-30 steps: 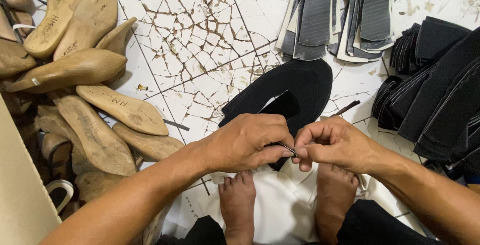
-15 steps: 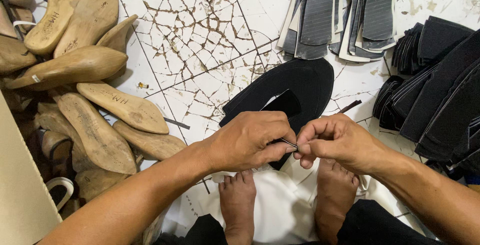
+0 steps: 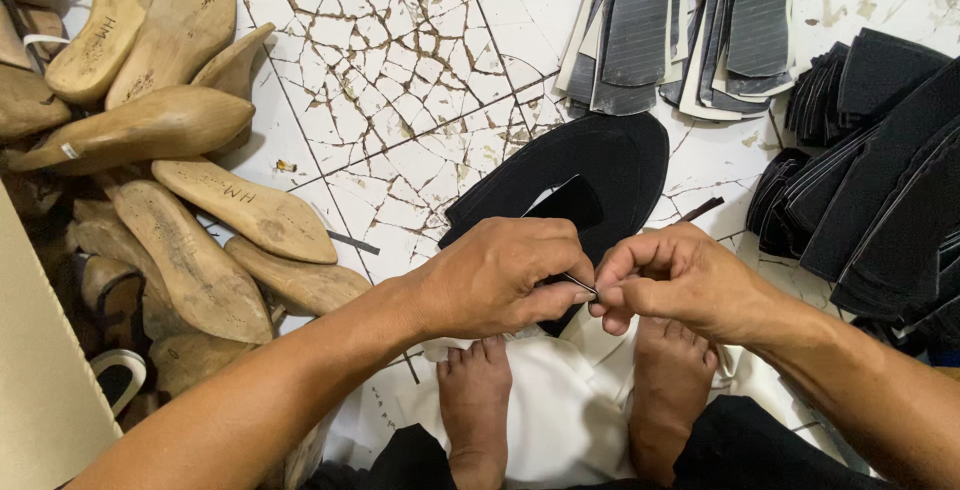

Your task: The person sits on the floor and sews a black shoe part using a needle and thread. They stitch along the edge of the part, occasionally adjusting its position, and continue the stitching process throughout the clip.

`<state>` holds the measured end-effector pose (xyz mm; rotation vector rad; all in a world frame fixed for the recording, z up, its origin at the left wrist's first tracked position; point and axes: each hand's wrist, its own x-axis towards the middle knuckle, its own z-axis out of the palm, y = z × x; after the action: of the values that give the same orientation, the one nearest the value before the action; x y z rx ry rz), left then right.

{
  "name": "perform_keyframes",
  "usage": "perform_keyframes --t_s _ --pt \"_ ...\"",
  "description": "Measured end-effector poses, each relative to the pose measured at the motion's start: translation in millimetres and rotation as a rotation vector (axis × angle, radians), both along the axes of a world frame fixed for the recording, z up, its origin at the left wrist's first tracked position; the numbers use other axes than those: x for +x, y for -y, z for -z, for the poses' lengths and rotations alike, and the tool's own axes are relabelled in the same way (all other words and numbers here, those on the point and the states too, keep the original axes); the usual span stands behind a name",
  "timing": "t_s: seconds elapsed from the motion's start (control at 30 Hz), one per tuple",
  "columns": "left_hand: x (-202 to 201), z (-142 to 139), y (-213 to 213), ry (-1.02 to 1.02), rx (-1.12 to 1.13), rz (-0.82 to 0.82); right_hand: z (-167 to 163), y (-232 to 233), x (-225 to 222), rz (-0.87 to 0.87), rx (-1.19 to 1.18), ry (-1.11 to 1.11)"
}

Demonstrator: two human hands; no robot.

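Pinching a thin metal pin (image 3: pixel 578 281), maybe a needle, the left hand (image 3: pixel 505 275) and the right hand (image 3: pixel 672 283) meet just in front of the black shoe piece (image 3: pixel 590 175) that lies on the cracked tile floor (image 3: pixel 400 70). Both grips are closed tight on the pin, fingertips touching. The pin is very small and thin, so it could slip out and drop. It might land on the white cloth (image 3: pixel 560 410) or by the bare feet (image 3: pixel 478 400), which sit right under the hands, and a sharp tip could poke a toe or a finger. Left of the black shoe piece is a big pile of wooden shoe forms (image 3: pixel 190 210), quite near the left arm. Right of it are stacks of black cut pieces (image 3: pixel 880 190), and behind it are grey soles (image 3: pixel 680 20). Open floor shows only behind and to the left of the black shoe piece, so the elbows have little room at the sides.
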<state>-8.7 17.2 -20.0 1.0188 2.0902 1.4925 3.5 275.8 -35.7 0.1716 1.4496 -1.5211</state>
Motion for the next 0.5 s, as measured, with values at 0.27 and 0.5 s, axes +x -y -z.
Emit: perform_keyframes --t_s 0.27,0.5 --pt "2.6 0.3 -0.8 -0.006 0.017 -0.014 4.1 -1.7 4.5 0.009 -0.045 -0.032" --pt "2.5 -1.3 -0.3 0.008 0.039 -0.039 3.8 -3.5 4.6 0.029 -0.091 -0.021"
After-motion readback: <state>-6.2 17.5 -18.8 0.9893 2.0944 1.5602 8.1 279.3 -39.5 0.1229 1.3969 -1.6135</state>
